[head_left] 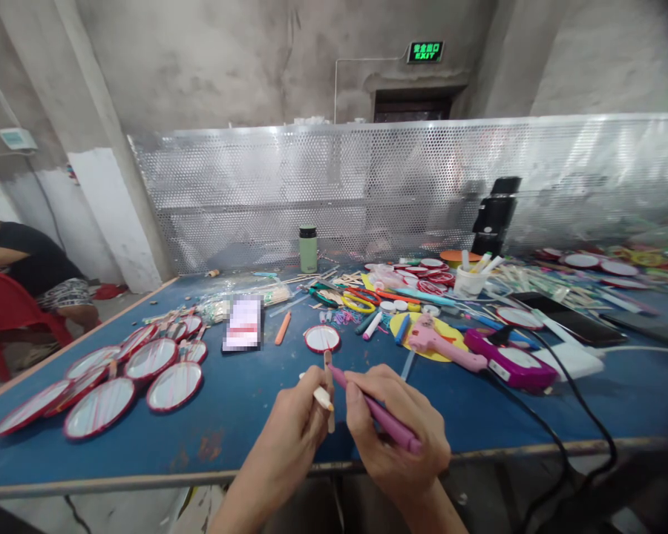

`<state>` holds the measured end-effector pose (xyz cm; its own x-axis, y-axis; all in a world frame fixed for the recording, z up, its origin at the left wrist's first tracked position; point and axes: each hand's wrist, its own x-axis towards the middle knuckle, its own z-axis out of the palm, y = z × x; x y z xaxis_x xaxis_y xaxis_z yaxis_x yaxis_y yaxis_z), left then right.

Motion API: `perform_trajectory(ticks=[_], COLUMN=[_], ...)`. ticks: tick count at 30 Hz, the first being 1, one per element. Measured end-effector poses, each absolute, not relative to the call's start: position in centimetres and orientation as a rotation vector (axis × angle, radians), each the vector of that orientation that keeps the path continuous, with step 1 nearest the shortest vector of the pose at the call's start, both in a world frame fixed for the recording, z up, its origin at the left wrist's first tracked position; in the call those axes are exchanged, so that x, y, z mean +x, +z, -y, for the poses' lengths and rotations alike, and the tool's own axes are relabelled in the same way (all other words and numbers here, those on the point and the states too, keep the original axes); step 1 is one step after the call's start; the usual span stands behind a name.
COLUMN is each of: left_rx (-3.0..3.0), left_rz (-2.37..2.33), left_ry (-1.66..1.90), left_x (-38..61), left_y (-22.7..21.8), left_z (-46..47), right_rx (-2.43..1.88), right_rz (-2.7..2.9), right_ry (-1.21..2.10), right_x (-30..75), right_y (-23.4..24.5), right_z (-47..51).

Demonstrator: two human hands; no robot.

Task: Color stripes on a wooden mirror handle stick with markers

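My left hand [300,415] is closed on a wooden craft stick [328,360]. At the stick's far end is a round, mirror-like disc [321,339] with a red rim. A white piece with an orange-brown tip [323,397] also sticks out between the left fingers; its kind is unclear. In my right hand [401,430] is a pink-purple marker [390,423], gripped like a pen. Its tip points at the stick, just below the disc; whether it touches is too small to tell.
Several red-rimmed discs on sticks [100,406] lie at the left. Behind my hands are a phone [243,325], an orange marker [283,328] and a green bottle [308,250]. A pink glue gun [445,345], a purple device [509,362] and black cables [582,389] occupy the right.
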<state>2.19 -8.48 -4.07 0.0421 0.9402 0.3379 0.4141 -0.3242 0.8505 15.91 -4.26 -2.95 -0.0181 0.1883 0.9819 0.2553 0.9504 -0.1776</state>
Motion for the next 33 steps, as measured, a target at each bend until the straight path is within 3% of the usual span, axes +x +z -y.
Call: perform_trajectory(ticks=[33], left_rx=[1.770], left_rz=[-1.363], left_ry=[1.237], left_x=[2.22], left_y=[-4.02], left_z=[8.64], right_rx=[-0.386], right_rz=[1.586], right_ry=[-0.082], right_x=[15.99], right_y=[-2.93], right_z=[4.47])
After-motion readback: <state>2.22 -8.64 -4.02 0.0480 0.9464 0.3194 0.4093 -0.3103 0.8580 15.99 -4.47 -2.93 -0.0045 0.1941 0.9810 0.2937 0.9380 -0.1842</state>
